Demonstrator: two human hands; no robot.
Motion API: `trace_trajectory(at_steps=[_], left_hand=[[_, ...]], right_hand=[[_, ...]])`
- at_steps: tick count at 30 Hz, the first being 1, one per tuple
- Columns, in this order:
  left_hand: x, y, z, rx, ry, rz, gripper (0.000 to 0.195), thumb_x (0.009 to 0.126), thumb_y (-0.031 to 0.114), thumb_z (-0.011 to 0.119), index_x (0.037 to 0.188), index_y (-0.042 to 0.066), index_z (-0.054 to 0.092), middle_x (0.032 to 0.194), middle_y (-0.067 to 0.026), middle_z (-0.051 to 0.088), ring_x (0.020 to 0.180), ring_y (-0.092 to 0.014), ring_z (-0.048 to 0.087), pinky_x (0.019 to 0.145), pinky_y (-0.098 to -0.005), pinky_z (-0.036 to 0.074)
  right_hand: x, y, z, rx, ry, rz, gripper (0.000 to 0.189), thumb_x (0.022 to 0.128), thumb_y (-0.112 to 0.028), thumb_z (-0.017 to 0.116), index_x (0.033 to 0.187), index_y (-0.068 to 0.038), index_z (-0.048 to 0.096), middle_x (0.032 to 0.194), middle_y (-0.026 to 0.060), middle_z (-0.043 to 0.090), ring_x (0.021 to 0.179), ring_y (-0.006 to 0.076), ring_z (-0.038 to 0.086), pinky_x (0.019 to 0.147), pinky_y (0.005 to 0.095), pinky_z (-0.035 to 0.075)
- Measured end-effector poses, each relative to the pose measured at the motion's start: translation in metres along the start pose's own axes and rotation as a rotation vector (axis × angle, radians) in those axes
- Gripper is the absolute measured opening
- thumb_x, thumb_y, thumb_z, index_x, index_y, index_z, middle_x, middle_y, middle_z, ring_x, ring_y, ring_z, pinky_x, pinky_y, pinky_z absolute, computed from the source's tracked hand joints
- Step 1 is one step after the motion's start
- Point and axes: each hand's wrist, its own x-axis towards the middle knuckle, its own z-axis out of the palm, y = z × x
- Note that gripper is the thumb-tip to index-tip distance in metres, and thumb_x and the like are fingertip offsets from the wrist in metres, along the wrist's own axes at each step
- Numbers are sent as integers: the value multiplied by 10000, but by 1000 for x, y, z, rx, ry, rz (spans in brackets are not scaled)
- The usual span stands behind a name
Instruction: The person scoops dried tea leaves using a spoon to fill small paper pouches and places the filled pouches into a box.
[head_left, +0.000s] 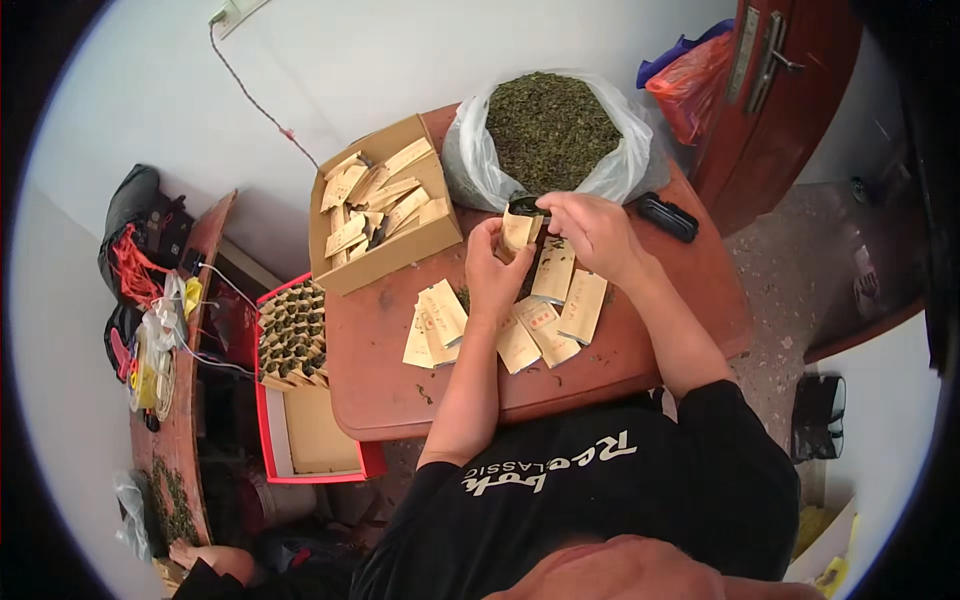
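Observation:
My left hand (495, 266) grips an upright kraft paper packet (517, 231) at the front of a clear plastic bag (469, 154) full of dried green leaves (551, 127), which look like loose tea. At the packet's mouth, my right hand (596, 234) holds a small dark scoop-like tool (527, 206); its exact shape is partly hidden by my fingers. Flat kraft packets with writing lie under and beside my wrists: one group on the left (437, 322), another on the right (551, 330). Loose leaf bits are scattered on the brown table (622, 360).
A cardboard box (390, 262) of packets stands at the table's back left. Below it, a red-edged box (322, 442) holds rows of open, leaf-filled packets. A black case (667, 217) lies right of the bag. Another person's hand (214, 561) rests near a side bench (180, 397).

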Motion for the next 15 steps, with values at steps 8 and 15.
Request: trace_trajectory(at_steps=[8, 15], left_hand=[[1, -1, -7, 119, 91, 147, 495, 741, 108, 787, 1177, 29, 566, 1113, -120, 607, 1053, -257, 615, 939, -356, 487], [5, 12, -10, -137, 129, 185, 515, 761, 59, 731, 1217, 35, 494, 1111, -93, 565, 1075, -191, 600, 937, -328, 487]], right_hand=[[-16, 14, -2, 310, 322, 449, 283, 1059, -204, 469, 1185, -13, 636, 791, 9, 669, 631, 54, 540, 565, 207, 446], [-32, 65, -15, 178, 370, 493, 308, 1058, -222, 466, 1232, -21, 622, 826, 26, 675, 667, 64, 545, 595, 209, 445]])
